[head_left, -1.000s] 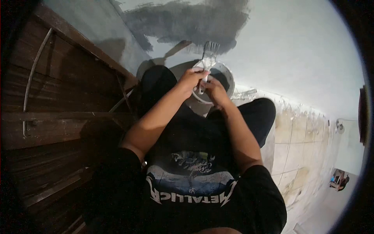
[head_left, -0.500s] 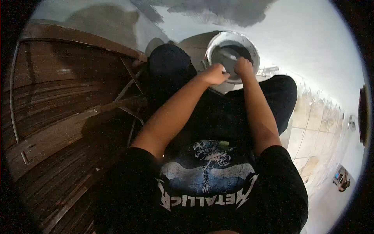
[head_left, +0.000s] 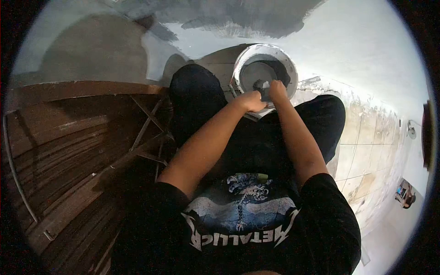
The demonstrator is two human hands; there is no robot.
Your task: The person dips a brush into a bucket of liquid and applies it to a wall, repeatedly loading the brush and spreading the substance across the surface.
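Note:
A round white bucket [head_left: 289,64], smeared around its rim, holds grey paint [head_left: 256,73]. My right hand [head_left: 277,90] is closed over the bucket's near side, gripping what looks like a paintbrush [head_left: 265,85]. Its pale part shows beside my fingers, and its dark end is at the paint; the handle is hidden in my fist. At the near left of the rim, my left hand [head_left: 252,101] is curled with its fingers wrapped on the bucket's edge. The bucket stands between my bent knees.
Fresh grey paint [head_left: 256,16] covers part of the pale wall ahead. Brown wooden furniture [head_left: 68,133] with metal bracing stands close on my left. Worn tiles [head_left: 357,151] lie to the right, and a person [head_left: 405,197] is far off at the right.
The brush has moved from the middle of the bucket toward its near side, and my right hand has shifted slightly left. My left hand stays at the rim. The view has tilted a little.

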